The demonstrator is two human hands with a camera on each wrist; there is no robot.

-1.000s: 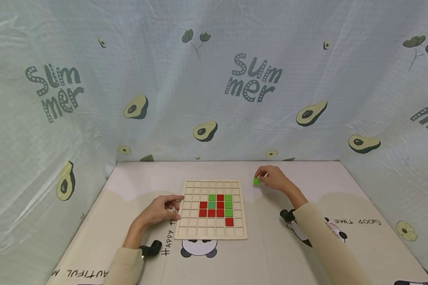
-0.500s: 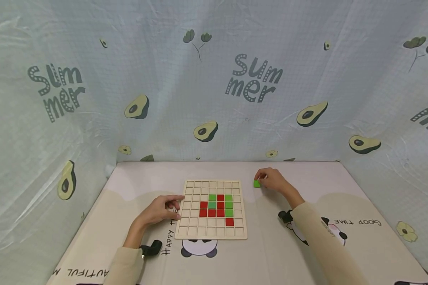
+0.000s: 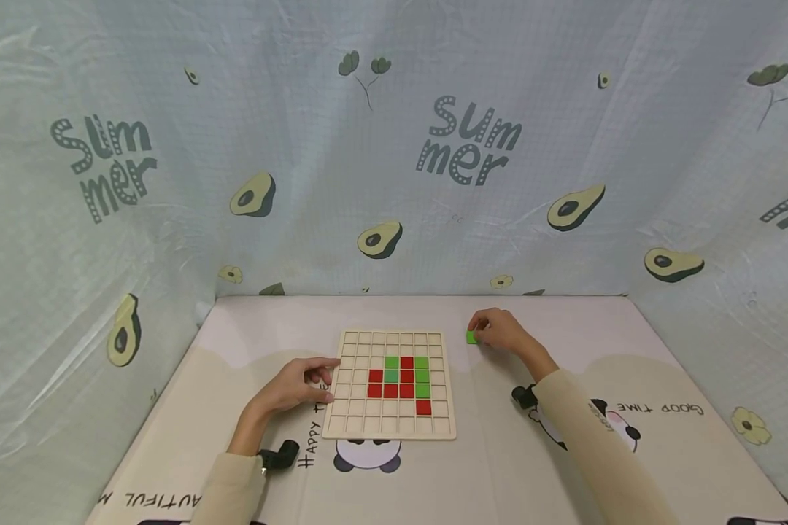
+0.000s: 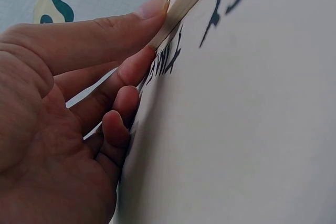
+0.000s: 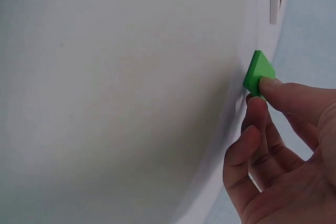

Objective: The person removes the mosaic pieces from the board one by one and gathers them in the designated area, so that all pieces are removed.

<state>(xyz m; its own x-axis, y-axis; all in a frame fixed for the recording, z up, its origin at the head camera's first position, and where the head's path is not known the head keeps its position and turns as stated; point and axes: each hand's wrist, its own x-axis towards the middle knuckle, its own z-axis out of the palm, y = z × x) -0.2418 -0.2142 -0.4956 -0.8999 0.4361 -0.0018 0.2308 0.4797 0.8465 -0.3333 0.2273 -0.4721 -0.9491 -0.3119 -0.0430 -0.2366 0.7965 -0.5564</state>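
Near the middle of the table lies a square wooden grid board. Red tiles and green tiles fill several of its cells. At the board's left edge is my left hand; thumb and index finger touch the rim at two spread points, and the other fingers bend loosely. In the left wrist view the thumb rests against the wooden rim. To the right of the board, my right hand pinches a green square tile by one corner, between thumb and fingers. The tile looks tilted, close to the table.
A light printed cloth covers the table, with lettering and panda pictures. Hanging sheets with avocado prints close off the back and both sides. A small black device sits at the left wrist, another at the right.
My right hand has come slightly down and nearer with the green tile. The left hand and the board have stayed in place.
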